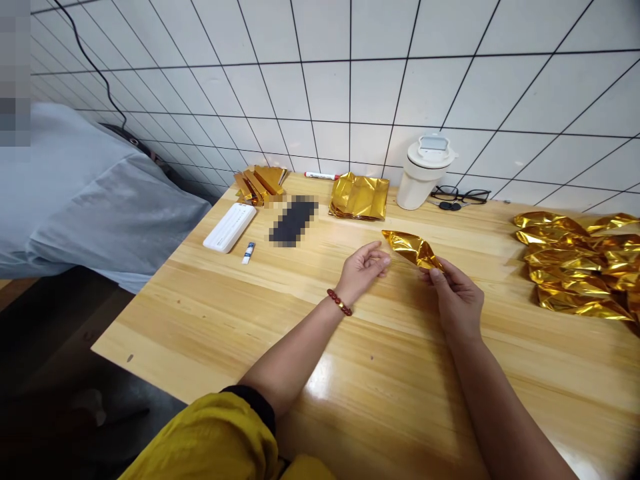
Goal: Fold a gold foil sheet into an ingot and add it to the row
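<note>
My right hand point(459, 297) pinches one end of a folded gold foil paper piece point(413, 248), shaped like a boat with a pointed tip. The piece is held above the wooden table, its tip pointing left. Just left of that tip is my left hand point(363, 268), fingers loosely bent and apart from the foil, with nothing seen in them. A red bead bracelet point(340, 303) circles my left wrist. On the right lie several finished-looking gold foil pieces point(575, 267) in overlapping rows. A stack of flat gold foil sheets point(359, 197) rests near the wall.
Along the back of the table point(280, 313) are gold paper strips point(260, 185), a marker point(321, 176), a white lidded cup point(425, 172) and glasses point(460, 195). A white box point(230, 227), a small tube point(248, 253) and a blurred dark object point(294, 221) lie left. A person in grey point(100, 193) is beside the table.
</note>
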Available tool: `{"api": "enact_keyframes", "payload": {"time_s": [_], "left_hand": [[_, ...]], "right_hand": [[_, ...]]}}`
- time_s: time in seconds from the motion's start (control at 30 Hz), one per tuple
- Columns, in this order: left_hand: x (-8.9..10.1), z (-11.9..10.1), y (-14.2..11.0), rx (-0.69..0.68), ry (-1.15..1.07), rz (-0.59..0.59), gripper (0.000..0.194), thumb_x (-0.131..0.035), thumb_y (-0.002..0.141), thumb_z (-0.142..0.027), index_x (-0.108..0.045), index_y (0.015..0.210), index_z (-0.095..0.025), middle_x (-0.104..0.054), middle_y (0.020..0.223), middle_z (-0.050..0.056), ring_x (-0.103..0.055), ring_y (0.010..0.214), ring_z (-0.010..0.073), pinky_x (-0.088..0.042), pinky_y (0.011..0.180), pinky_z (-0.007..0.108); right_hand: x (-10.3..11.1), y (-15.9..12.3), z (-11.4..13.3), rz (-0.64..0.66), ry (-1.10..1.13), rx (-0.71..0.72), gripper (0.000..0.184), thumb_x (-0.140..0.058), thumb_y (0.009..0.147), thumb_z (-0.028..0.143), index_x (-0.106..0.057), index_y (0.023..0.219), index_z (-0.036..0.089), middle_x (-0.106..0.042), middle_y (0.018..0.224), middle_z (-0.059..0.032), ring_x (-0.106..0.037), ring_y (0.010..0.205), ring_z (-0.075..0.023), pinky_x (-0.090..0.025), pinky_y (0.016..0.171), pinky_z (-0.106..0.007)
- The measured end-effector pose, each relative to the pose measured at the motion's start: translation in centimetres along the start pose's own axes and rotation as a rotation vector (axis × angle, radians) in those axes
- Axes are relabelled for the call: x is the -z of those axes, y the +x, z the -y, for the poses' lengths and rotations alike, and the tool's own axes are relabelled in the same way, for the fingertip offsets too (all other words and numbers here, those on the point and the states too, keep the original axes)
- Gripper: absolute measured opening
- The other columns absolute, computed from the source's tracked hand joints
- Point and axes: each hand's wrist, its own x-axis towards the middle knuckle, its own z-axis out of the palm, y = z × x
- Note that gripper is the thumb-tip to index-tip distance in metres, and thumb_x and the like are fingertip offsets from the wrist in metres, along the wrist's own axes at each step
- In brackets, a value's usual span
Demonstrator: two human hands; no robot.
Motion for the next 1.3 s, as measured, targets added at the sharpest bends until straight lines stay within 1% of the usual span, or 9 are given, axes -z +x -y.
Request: {"api": "enact_keyframes", "payload": {"time_s": [0.17,0.3,0.43,0.5,0.63,0.73,0.9,1.1,1.3], "left_hand": [[0.0,-0.6,-0.3,-0.087,0.017,0.152,0.053,-0.081,0.072,-0.043,-0.070,0.118,-0.020,-0.069,0.124,0.010,-0.063,0.117,0.0240,-0.048,0.102,0.038],[0.2,-0.9,-0.6,-0.079,0.088,0.171,0.048,-0.077,0.076,-0.044,-0.071,0.118,-0.022,-0.066,0.131,0.009,-0.058,0.125,0.0263,-0.042,0.110,0.042],[0.4,-0.3,-0.5,-0.071,0.102,0.185,0.045,-0.080,0.074,-0.039,-0.073,0.114,-0.020,-0.071,0.122,0.010,-0.064,0.116,0.0253,-0.046,0.106,0.042],[0.4,0.0,-0.3,-0.082,0.074,0.127,0.043,-0.080,0.074,-0.037,-0.073,0.112,-0.018,-0.073,0.116,0.011,-0.067,0.110,0.0242,-0.050,0.101,0.041],[0.4,0.4,-0.1,-0.156,0.147,-0.031,0.032,-0.079,0.073,-0.031,-0.075,0.101,-0.016,-0.075,0.106,0.011,-0.069,0.099,0.0214,-0.053,0.096,0.039],[0.2,0.3,-0.1,-0.226,0.220,-0.102,0.027,-0.079,0.072,-0.028,-0.076,0.096,-0.017,-0.076,0.100,0.010,-0.070,0.095,0.0202,-0.053,0.095,0.038],[0.1,0.0,-0.3,-0.204,0.147,-0.062,0.044,-0.086,0.064,-0.030,-0.074,0.105,-0.017,-0.074,0.105,0.010,-0.069,0.095,0.0196,-0.054,0.094,0.037],[0.1,-0.6,-0.6,-0.118,0.187,0.104,0.043,-0.085,0.068,-0.035,-0.074,0.105,-0.015,-0.072,0.114,0.013,-0.066,0.108,0.0235,-0.048,0.102,0.039],[0.2,-0.5,-0.6,-0.103,0.135,0.045,0.048,-0.087,0.065,-0.030,-0.073,0.108,-0.016,-0.073,0.109,0.012,-0.067,0.104,0.0224,-0.050,0.098,0.038]], "right_hand": [[0.1,-0.6,-0.3,0.317,-0.015,0.046,0.045,-0.081,0.072,0.040,-0.073,0.113,0.024,-0.077,0.096,-0.0058,-0.071,0.079,-0.0192,-0.059,0.080,-0.039],[0.1,-0.7,0.1,0.468,-0.102,0.145,0.038,-0.082,0.072,0.037,-0.074,0.107,0.024,-0.075,0.095,-0.0057,-0.068,0.073,-0.0174,-0.058,0.073,-0.035],[0.1,-0.6,0.4,0.469,-0.148,0.201,0.020,-0.079,0.075,0.039,-0.074,0.082,0.021,-0.071,0.082,-0.0051,-0.066,0.076,-0.0188,-0.056,0.075,-0.035],[0.1,-0.5,0.2,0.380,-0.087,0.142,0.023,-0.078,0.076,0.041,-0.069,0.078,0.020,-0.070,0.080,-0.0043,-0.065,0.072,-0.0173,-0.056,0.071,-0.033],[0.2,-0.3,0.1,0.153,0.068,0.042,0.054,-0.083,0.069,0.041,-0.060,0.115,0.026,-0.068,0.090,-0.0007,-0.062,0.064,-0.0127,-0.054,0.059,-0.026],[0.1,-0.3,0.2,0.187,0.016,0.021,0.073,-0.083,0.068,0.041,-0.053,0.133,0.028,-0.068,0.090,-0.0002,-0.063,0.065,-0.0137,-0.055,0.061,-0.028],[-0.1,-0.3,0.2,0.203,-0.134,-0.020,0.040,-0.071,0.080,0.048,-0.073,0.109,0.021,-0.071,0.077,-0.0018,-0.058,0.056,-0.0135,-0.052,0.055,-0.030],[0.0,0.0,0.1,0.218,-0.091,-0.045,0.042,-0.069,0.081,0.050,-0.075,0.111,0.022,-0.070,0.070,-0.0009,-0.062,0.057,-0.0151,-0.055,0.061,-0.032],[0.1,-0.1,0.1,0.274,-0.113,-0.027,0.042,-0.069,0.081,0.049,-0.074,0.112,0.022,-0.070,0.068,-0.0010,-0.061,0.058,-0.0147,-0.054,0.060,-0.031]]}}
